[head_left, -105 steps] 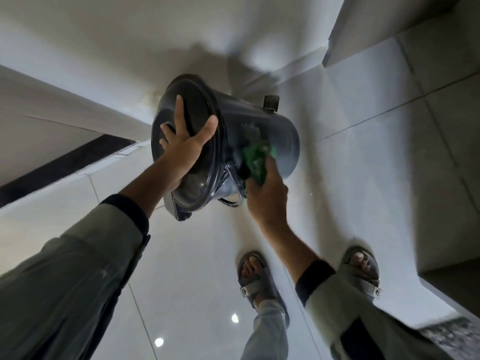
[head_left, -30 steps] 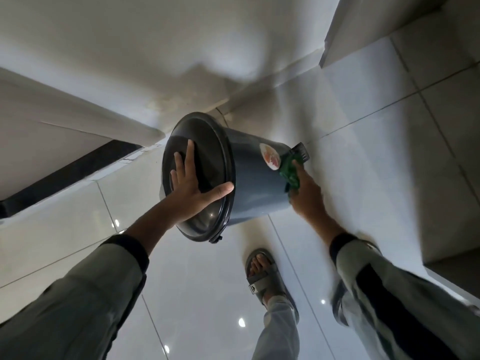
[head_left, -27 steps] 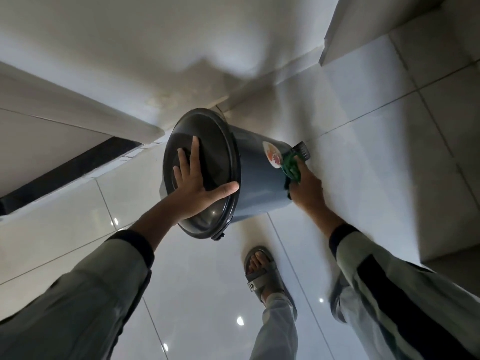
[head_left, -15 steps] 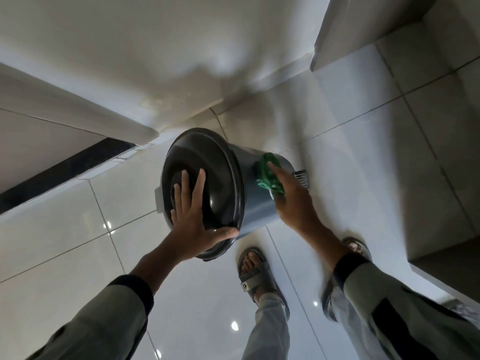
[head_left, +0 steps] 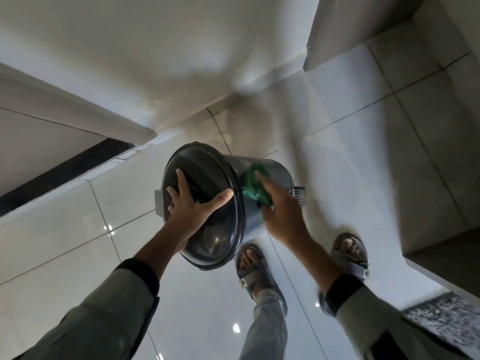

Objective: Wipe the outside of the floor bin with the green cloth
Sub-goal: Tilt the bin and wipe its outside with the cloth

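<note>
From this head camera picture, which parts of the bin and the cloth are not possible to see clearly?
- Floor bin, head view: the far side and the base face away from the camera.
- Green cloth: its lower part is covered by the right hand, which is motion-blurred.
- Lid: its middle is covered by the left hand.
- Pedal: partly behind the right hand.

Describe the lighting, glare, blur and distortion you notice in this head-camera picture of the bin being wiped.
Head view: dim, soft light; small bright glare spots on the glossy floor tiles; wide-angle bending of wall and tile lines; right hand and green cloth slightly motion-blurred; left hand on the bin lid sharper.
</note>
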